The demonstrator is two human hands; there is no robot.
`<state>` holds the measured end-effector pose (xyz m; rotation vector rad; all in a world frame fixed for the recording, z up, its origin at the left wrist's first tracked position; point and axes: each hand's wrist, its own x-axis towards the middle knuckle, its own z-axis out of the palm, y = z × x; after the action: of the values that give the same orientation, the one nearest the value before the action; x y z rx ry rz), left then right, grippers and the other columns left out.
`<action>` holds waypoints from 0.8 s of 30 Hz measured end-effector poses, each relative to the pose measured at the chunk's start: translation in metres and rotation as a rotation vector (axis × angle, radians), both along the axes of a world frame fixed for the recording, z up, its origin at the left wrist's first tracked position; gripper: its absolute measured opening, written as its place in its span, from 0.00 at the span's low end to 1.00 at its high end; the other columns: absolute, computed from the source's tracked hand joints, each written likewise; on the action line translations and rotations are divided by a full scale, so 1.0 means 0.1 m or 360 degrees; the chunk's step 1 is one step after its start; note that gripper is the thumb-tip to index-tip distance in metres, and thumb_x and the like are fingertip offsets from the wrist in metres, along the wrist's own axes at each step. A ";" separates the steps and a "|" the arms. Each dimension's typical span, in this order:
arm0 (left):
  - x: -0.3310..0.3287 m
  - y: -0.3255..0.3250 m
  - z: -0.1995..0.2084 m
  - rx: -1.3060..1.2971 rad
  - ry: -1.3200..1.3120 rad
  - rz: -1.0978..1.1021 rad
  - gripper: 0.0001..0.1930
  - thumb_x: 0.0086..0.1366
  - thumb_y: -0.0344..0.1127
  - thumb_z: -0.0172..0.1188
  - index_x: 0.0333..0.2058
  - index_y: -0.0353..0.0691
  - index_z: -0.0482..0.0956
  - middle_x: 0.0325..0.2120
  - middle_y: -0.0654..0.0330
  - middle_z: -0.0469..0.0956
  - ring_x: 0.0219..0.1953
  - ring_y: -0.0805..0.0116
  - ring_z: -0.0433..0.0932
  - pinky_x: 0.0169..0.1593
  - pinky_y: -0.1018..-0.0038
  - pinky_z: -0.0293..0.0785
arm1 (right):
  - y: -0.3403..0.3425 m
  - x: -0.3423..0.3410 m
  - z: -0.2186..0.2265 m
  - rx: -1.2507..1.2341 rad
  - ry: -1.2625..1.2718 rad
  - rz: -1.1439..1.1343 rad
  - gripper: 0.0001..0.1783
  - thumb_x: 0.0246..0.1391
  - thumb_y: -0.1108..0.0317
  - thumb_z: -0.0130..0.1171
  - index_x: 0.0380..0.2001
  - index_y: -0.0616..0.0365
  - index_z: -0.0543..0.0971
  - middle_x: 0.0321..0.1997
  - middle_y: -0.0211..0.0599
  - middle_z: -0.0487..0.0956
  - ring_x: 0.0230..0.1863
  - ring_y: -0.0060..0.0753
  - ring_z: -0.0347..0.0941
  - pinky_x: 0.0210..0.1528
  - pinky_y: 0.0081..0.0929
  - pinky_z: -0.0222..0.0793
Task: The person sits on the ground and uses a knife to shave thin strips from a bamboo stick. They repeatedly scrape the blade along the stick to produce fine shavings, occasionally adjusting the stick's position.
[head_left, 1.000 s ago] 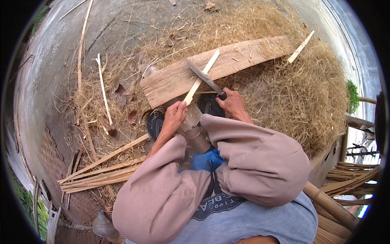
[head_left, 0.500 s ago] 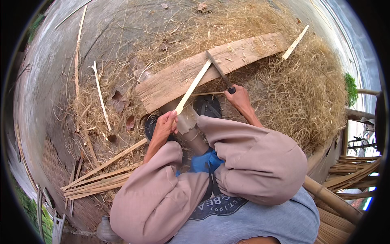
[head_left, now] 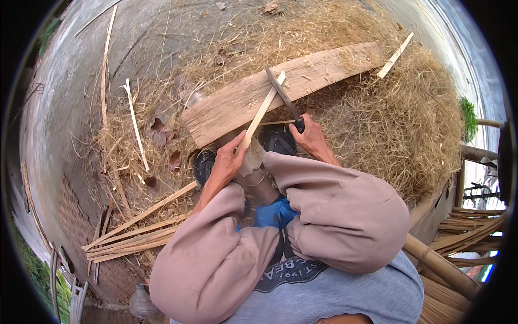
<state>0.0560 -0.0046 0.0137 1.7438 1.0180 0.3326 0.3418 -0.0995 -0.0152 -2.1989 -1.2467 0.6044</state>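
My left hand (head_left: 231, 155) is closed on the near end of a pale bamboo strip (head_left: 264, 108). The strip slants away from me, its far part over a long wooden board (head_left: 226, 113). Closed round a dark handle, my right hand (head_left: 313, 139) holds a knife (head_left: 285, 95). Its blade lies across the strip near the strip's far end, above the board. Small pale chips are scattered on the board's right half. Beneath the board's near edge runs another thin strip (head_left: 276, 123), partly hidden.
Curly shavings (head_left: 399, 124) cover the ground to the right and beyond the board. A bundle of split strips (head_left: 135, 242) lies at the left near my knee. Single strips (head_left: 135, 121) lie further left, and one (head_left: 395, 55) rests at the far right. A bamboo pole (head_left: 440, 264) stands lower right.
My left hand and the strip have shifted right and slightly away, and the strip now extends past the blade. The knife has moved slightly left and toward me.
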 end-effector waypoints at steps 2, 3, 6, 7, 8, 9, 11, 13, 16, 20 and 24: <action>0.05 0.03 -0.03 -0.0013 0.0031 -0.0022 0.28 0.71 0.40 0.60 0.68 0.46 0.70 0.35 0.49 0.84 0.28 0.66 0.77 0.39 0.68 0.76 | 0.01 0.02 0.05 -0.0109 -0.0024 0.0015 0.26 0.56 0.49 0.66 0.39 0.65 0.79 0.26 0.59 0.82 0.34 0.63 0.81 0.37 0.51 0.76; 0.09 0.05 -0.01 -0.0026 0.0110 -0.0032 0.28 0.71 0.40 0.60 0.68 0.46 0.70 0.33 0.52 0.84 0.28 0.68 0.77 0.39 0.69 0.75 | 0.02 0.02 0.09 -0.0150 -0.0046 0.0039 0.26 0.56 0.49 0.66 0.39 0.65 0.80 0.27 0.59 0.82 0.34 0.63 0.82 0.37 0.51 0.76; 0.20 0.05 0.04 -0.0088 0.0142 0.0024 0.28 0.71 0.42 0.60 0.68 0.46 0.71 0.35 0.52 0.84 0.32 0.65 0.79 0.42 0.68 0.76 | 0.09 -0.06 0.24 -0.0237 -0.0066 0.0154 0.25 0.55 0.49 0.66 0.39 0.64 0.81 0.28 0.59 0.83 0.34 0.63 0.82 0.38 0.50 0.77; 0.23 0.05 0.06 -0.0077 0.0112 0.0034 0.27 0.72 0.42 0.60 0.67 0.45 0.71 0.38 0.49 0.84 0.36 0.61 0.80 0.45 0.67 0.76 | 0.09 -0.12 0.30 -0.0237 -0.0040 0.0221 0.24 0.54 0.49 0.67 0.38 0.63 0.81 0.29 0.59 0.83 0.34 0.63 0.82 0.38 0.50 0.77; 0.24 0.04 0.08 -0.0061 0.0090 0.0054 0.27 0.72 0.43 0.59 0.67 0.43 0.71 0.40 0.46 0.84 0.40 0.57 0.81 0.48 0.65 0.76 | 0.09 -0.20 0.31 -0.0232 -0.0004 0.0301 0.24 0.54 0.50 0.67 0.38 0.63 0.81 0.29 0.58 0.83 0.35 0.63 0.82 0.39 0.50 0.78; 0.24 0.04 0.13 -0.0011 0.0062 0.0045 0.26 0.72 0.42 0.59 0.66 0.40 0.72 0.44 0.41 0.83 0.47 0.50 0.81 0.52 0.64 0.75 | 0.07 -0.28 0.28 -0.0197 0.0097 0.0391 0.22 0.51 0.53 0.67 0.38 0.62 0.81 0.28 0.57 0.83 0.33 0.63 0.81 0.38 0.50 0.77; 0.25 0.05 0.23 -0.0022 0.0078 0.0019 0.26 0.72 0.41 0.59 0.64 0.37 0.73 0.48 0.37 0.82 0.53 0.44 0.82 0.56 0.63 0.74 | 0.01 -0.47 0.32 -0.0178 0.0239 0.0556 0.21 0.49 0.55 0.67 0.37 0.62 0.81 0.26 0.56 0.82 0.33 0.64 0.81 0.38 0.51 0.77; 0.25 0.07 0.30 -0.0143 0.0167 -0.0018 0.25 0.72 0.40 0.59 0.64 0.36 0.73 0.49 0.39 0.82 0.53 0.45 0.82 0.57 0.64 0.74 | -0.01 -0.63 0.45 -0.0190 0.0284 0.0704 0.18 0.47 0.58 0.66 0.36 0.62 0.80 0.28 0.55 0.81 0.36 0.63 0.80 0.40 0.52 0.76; 0.10 0.07 0.00 -0.0199 -0.0045 0.0013 0.23 0.72 0.38 0.59 0.62 0.35 0.75 0.48 0.40 0.82 0.54 0.49 0.81 0.58 0.65 0.73 | 0.02 -0.69 0.50 -0.0195 0.0147 0.0652 0.19 0.47 0.58 0.66 0.37 0.62 0.79 0.35 0.54 0.82 0.41 0.60 0.81 0.43 0.51 0.76; 0.13 0.11 -0.02 -0.0319 -0.0063 -0.0071 0.20 0.71 0.39 0.60 0.56 0.33 0.79 0.46 0.42 0.83 0.52 0.52 0.81 0.56 0.64 0.73 | 0.00 -0.60 0.40 -0.0279 0.0005 0.0616 0.21 0.47 0.55 0.68 0.38 0.60 0.80 0.38 0.50 0.83 0.44 0.57 0.81 0.45 0.50 0.76; 0.12 0.15 0.03 -0.0211 0.0041 -0.0120 0.19 0.70 0.40 0.61 0.53 0.33 0.80 0.45 0.42 0.84 0.48 0.51 0.82 0.55 0.63 0.74 | 0.03 -0.62 0.40 -0.0294 -0.0095 0.0547 0.23 0.48 0.51 0.69 0.39 0.56 0.80 0.37 0.47 0.83 0.43 0.56 0.82 0.45 0.50 0.76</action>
<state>0.0684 0.0109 0.0167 1.6653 0.9679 0.1908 0.2795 -0.0968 0.0248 -2.1763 -1.6788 0.8211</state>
